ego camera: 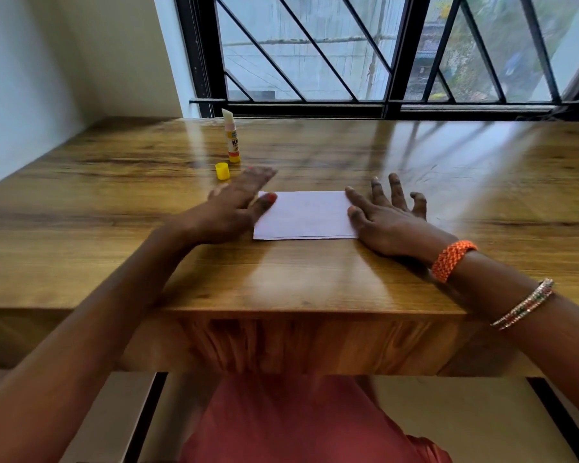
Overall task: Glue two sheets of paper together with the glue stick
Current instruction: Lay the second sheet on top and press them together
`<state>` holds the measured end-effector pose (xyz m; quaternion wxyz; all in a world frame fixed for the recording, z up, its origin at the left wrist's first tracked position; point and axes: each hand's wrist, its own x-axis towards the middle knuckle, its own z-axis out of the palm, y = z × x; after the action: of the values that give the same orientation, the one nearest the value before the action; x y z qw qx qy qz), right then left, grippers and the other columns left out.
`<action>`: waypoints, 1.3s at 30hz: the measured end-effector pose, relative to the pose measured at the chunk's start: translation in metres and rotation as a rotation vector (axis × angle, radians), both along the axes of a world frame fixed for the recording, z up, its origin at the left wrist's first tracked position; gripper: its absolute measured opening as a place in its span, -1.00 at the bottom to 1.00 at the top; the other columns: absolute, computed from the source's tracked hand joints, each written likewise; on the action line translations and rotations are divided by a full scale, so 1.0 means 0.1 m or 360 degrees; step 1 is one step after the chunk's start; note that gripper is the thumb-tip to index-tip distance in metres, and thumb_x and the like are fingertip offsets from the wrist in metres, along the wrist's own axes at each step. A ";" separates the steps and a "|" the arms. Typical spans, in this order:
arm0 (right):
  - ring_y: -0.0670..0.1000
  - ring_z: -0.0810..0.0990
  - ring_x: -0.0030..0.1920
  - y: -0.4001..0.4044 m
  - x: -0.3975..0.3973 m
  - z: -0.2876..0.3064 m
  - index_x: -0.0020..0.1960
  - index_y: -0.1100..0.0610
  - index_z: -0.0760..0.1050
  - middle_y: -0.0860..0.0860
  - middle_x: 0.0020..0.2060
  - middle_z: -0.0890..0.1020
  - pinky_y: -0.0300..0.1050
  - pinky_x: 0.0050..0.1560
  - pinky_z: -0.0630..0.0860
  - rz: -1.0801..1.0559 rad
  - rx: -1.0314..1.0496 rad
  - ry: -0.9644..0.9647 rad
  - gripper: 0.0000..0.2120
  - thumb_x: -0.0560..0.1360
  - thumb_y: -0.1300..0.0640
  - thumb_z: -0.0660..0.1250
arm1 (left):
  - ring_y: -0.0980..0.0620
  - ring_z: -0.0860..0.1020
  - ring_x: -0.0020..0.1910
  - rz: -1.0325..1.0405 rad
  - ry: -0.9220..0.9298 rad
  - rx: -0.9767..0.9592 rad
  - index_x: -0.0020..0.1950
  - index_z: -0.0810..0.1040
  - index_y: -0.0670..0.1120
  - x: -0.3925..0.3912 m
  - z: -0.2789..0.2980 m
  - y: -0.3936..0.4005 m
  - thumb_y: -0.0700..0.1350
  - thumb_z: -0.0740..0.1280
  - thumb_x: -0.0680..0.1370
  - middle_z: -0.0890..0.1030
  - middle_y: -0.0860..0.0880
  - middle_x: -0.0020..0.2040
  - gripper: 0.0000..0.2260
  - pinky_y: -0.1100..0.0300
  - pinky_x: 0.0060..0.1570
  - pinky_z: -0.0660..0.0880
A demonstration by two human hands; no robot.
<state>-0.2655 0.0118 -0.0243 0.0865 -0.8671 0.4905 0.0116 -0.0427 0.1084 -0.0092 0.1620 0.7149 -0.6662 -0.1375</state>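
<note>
While the stacked sheets (303, 215) are pressed at frame centre, left hand (238, 208) and right hand (386, 222) are spread flat, holding nothing, likely to bond them.

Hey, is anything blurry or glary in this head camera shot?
Head view: the left hand is motion-blurred at its fingertips; the right hand and paper look sharper; window glare streaks the wooden table; wide-angle distortion bends the table edges.
</note>
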 end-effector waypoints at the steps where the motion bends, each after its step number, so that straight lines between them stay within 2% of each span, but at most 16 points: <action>1: 0.07 -0.46 0.45 0.01 0.01 0.00 0.53 -0.15 -0.17 0.05 0.52 -0.26 0.19 0.41 -0.38 0.0003 -0.0003 -0.0004 -0.50 0.62 -0.16 -0.17 | 0.12 -0.13 0.52 -0.0035 -0.0126 0.0024 0.52 -0.05 0.06 -0.08 -0.04 -0.03 0.10 -0.01 0.60 -0.06 0.05 0.56 -0.50 -0.06 0.48 -0.19; 4: 0.07 -0.47 0.45 0.05 0.03 0.03 0.53 -0.15 -0.15 0.05 0.53 -0.25 0.19 0.41 -0.39 0.0029 -0.0040 0.0001 -0.51 0.62 -0.15 -0.17 | 0.15 -0.14 0.51 -0.0114 -0.0414 0.0239 0.51 -0.12 0.15 -0.18 -0.16 -0.09 0.16 -0.11 0.60 -0.12 0.10 0.55 -0.51 -0.02 0.46 -0.22; 12: 0.06 -0.48 0.45 0.41 -0.11 0.08 0.54 -0.02 -0.05 0.03 0.54 -0.20 0.20 0.42 -0.39 0.0110 -0.0243 0.0072 -0.46 0.61 -0.16 -0.22 | 0.14 -0.16 0.51 -0.0019 -0.0499 0.0263 0.47 -0.15 0.26 -0.16 -0.18 -0.11 0.22 -0.14 0.57 -0.16 0.14 0.54 -0.53 -0.08 0.45 -0.25; 22: 0.09 -0.47 0.45 0.72 -0.18 0.07 0.53 -0.09 0.01 0.05 0.53 -0.22 0.21 0.41 -0.37 0.0069 -0.0264 0.0093 -0.48 0.60 -0.19 -0.20 | 0.13 -0.15 0.52 -0.0019 -0.0518 0.0252 0.47 -0.14 0.27 -0.18 -0.23 -0.14 0.23 -0.14 0.57 -0.15 0.12 0.55 -0.53 -0.11 0.45 -0.24; 29: 0.06 -0.42 0.47 0.89 0.23 -0.03 0.52 -0.18 0.00 0.03 0.54 -0.16 0.18 0.39 -0.34 0.0289 -0.0266 -0.0154 -0.52 0.61 -0.18 -0.18 | 0.13 -0.16 0.52 -0.0014 -0.0516 0.0244 0.47 -0.14 0.28 -0.18 -0.21 -0.12 0.20 -0.16 0.58 -0.16 0.13 0.54 -0.55 -0.13 0.44 -0.25; 35: 0.02 -0.35 0.50 0.71 -0.16 0.05 0.41 -0.22 0.28 0.00 0.55 -0.06 0.16 0.40 -0.25 0.0012 -0.0254 -0.0121 -0.54 0.60 -0.21 -0.16 | 0.14 -0.16 0.51 -0.0027 -0.0516 0.0237 0.47 -0.13 0.27 -0.17 -0.22 -0.10 0.21 -0.16 0.58 -0.15 0.14 0.54 -0.55 -0.13 0.43 -0.25; 39: 0.00 -0.31 0.51 0.63 -0.38 0.06 0.39 -0.21 0.32 -0.02 0.55 0.00 0.11 0.38 -0.20 -0.0141 -0.0190 -0.0136 -0.48 0.58 -0.21 -0.23 | 0.15 -0.17 0.51 -0.0039 -0.0500 0.0256 0.47 -0.16 0.26 -0.13 -0.24 -0.08 0.19 -0.16 0.58 -0.17 0.16 0.54 -0.55 -0.11 0.44 -0.24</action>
<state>-0.3031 0.0748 -0.0186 0.0560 -0.8479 0.5240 -0.0585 -0.0556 0.1004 -0.0336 -0.0037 0.7301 -0.6788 -0.0790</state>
